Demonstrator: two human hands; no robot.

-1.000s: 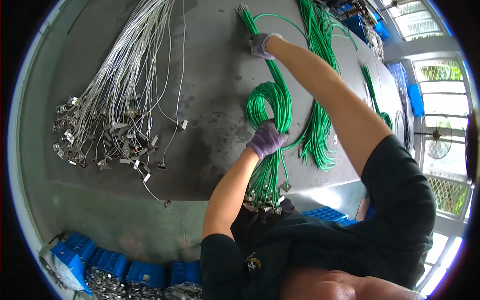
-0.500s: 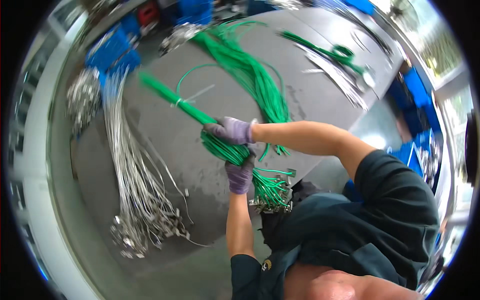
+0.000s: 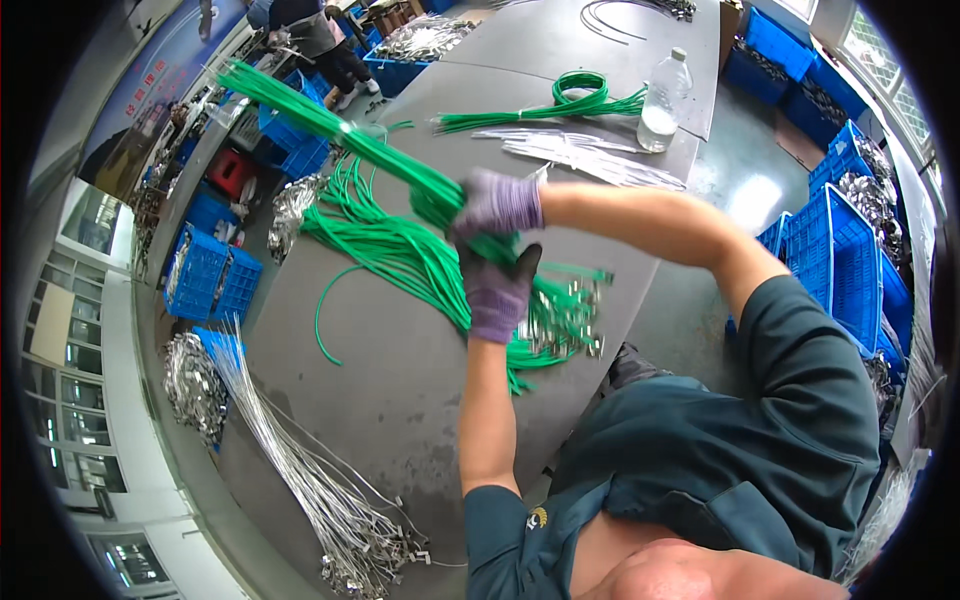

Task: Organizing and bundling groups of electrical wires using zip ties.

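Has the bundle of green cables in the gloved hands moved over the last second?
Yes. The green cable bundle lay curled flat on the grey table; now both gloved hands grip it, lifted above the tabletop and held out straight.

bright daylight | floor glare right | fisheye edges bent, dark rim

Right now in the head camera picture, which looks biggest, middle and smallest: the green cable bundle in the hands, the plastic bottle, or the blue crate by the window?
1. Green cable bundle, longest across the picture.
2. Blue crate.
3. Plastic bottle, smallest, though it stands farther away, so this is only how it looks.
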